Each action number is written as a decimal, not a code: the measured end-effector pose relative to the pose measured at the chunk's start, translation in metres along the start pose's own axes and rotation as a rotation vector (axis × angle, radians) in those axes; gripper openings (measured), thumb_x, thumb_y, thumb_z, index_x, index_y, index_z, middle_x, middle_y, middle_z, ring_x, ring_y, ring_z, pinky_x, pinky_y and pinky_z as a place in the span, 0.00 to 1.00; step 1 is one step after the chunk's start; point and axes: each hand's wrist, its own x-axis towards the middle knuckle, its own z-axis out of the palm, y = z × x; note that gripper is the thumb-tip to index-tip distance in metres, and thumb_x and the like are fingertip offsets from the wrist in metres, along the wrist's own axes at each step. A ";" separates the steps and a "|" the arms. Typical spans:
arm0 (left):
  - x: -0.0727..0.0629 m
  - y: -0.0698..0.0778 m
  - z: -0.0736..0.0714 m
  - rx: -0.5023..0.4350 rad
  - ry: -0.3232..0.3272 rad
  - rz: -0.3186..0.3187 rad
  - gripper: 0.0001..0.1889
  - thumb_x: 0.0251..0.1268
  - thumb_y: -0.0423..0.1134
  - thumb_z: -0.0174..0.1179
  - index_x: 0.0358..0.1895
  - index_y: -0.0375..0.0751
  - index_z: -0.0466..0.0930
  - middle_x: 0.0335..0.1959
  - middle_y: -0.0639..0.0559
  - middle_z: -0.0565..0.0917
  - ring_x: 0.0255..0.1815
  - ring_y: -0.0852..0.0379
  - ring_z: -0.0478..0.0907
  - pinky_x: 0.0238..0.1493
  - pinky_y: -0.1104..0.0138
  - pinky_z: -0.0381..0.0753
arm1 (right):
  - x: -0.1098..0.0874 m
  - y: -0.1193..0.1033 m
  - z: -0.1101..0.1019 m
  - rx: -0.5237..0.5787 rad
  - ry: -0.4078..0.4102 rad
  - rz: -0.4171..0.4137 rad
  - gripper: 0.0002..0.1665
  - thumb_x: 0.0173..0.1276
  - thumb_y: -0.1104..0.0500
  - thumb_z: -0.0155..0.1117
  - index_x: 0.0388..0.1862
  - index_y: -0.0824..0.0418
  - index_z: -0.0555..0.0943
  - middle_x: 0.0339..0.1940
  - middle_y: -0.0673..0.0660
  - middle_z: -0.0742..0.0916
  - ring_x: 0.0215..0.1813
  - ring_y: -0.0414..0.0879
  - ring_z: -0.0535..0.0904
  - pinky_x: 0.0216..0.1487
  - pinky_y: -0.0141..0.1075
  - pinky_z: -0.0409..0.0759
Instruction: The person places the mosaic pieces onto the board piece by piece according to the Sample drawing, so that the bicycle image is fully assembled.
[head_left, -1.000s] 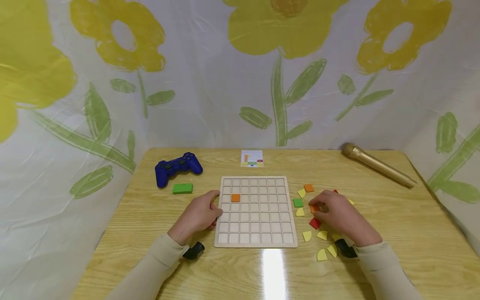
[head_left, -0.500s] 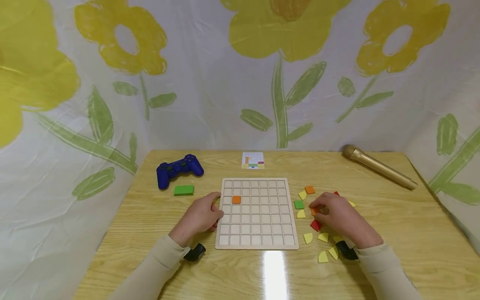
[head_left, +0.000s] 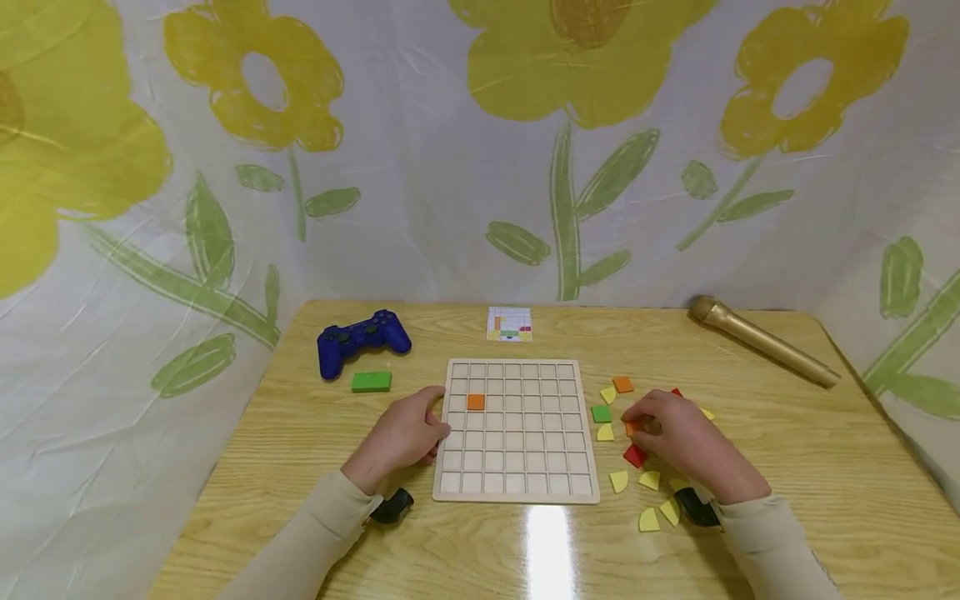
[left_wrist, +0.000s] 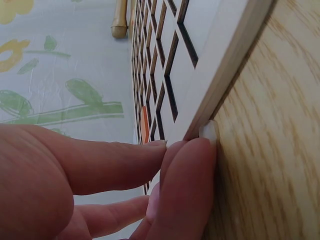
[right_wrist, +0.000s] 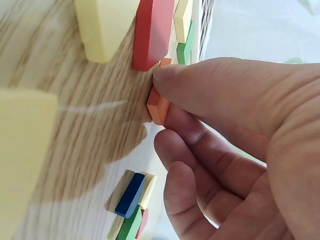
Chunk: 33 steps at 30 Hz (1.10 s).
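Observation:
My left hand holds the left edge of a pale wooden grid board. In the left wrist view, the thumb lies at the board's rim and a bent finger touches its side near the table. One square orange tile sits in a cell toward the upper left of the board. To the right of the board, my right hand pinches another orange tile between thumb and fingers, low at the tabletop. Beside it lie a red tile, a green tile and several yellow quarter-round tiles.
A blue game controller and a green block lie left of the board. Behind the board is a small printed pattern card. A gold microphone lies at the back right. Another orange tile and a blue piece are near my right hand.
The head view shifts slightly, so the whole scene sits a little lower and farther right. Both hands stay in place relative to the board and tiles.

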 end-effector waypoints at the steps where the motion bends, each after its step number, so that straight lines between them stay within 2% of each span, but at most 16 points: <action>1: 0.000 0.000 0.000 0.001 0.000 -0.001 0.36 0.76 0.32 0.65 0.84 0.42 0.65 0.35 0.45 0.84 0.25 0.52 0.83 0.28 0.62 0.88 | 0.000 0.000 0.000 0.001 0.000 -0.001 0.08 0.70 0.62 0.77 0.47 0.57 0.92 0.46 0.50 0.89 0.44 0.43 0.82 0.47 0.41 0.85; 13: 0.003 -0.002 0.003 0.009 0.001 0.001 0.36 0.76 0.33 0.66 0.84 0.43 0.65 0.34 0.46 0.84 0.25 0.53 0.82 0.28 0.63 0.88 | -0.002 -0.004 -0.002 0.017 0.009 0.003 0.08 0.71 0.61 0.77 0.47 0.57 0.92 0.45 0.50 0.90 0.44 0.44 0.82 0.47 0.40 0.85; 18: 0.005 -0.003 0.002 0.010 0.006 -0.002 0.37 0.75 0.33 0.66 0.84 0.43 0.65 0.34 0.47 0.85 0.25 0.53 0.82 0.28 0.63 0.88 | 0.004 -0.014 -0.002 0.035 0.009 -0.016 0.08 0.73 0.61 0.76 0.49 0.57 0.92 0.47 0.52 0.90 0.48 0.46 0.85 0.49 0.43 0.87; 24: 0.005 -0.003 0.000 0.006 0.011 -0.016 0.37 0.76 0.33 0.66 0.84 0.45 0.65 0.35 0.46 0.84 0.25 0.53 0.83 0.28 0.63 0.88 | 0.025 -0.046 0.005 0.012 0.016 -0.061 0.09 0.74 0.60 0.75 0.51 0.58 0.91 0.48 0.52 0.89 0.51 0.49 0.86 0.54 0.47 0.87; 28: 0.005 -0.002 0.000 0.003 0.004 -0.015 0.36 0.76 0.34 0.66 0.84 0.45 0.65 0.35 0.47 0.84 0.25 0.53 0.82 0.28 0.63 0.88 | 0.044 -0.075 0.017 0.026 0.002 -0.103 0.10 0.73 0.60 0.76 0.51 0.59 0.91 0.46 0.52 0.89 0.48 0.48 0.84 0.53 0.45 0.86; 33: 0.004 -0.002 0.002 0.002 -0.001 -0.011 0.36 0.76 0.34 0.66 0.84 0.45 0.65 0.34 0.46 0.84 0.25 0.53 0.82 0.28 0.63 0.88 | 0.064 -0.111 0.036 0.057 -0.029 -0.169 0.10 0.72 0.61 0.76 0.51 0.60 0.92 0.48 0.52 0.90 0.50 0.48 0.85 0.57 0.45 0.86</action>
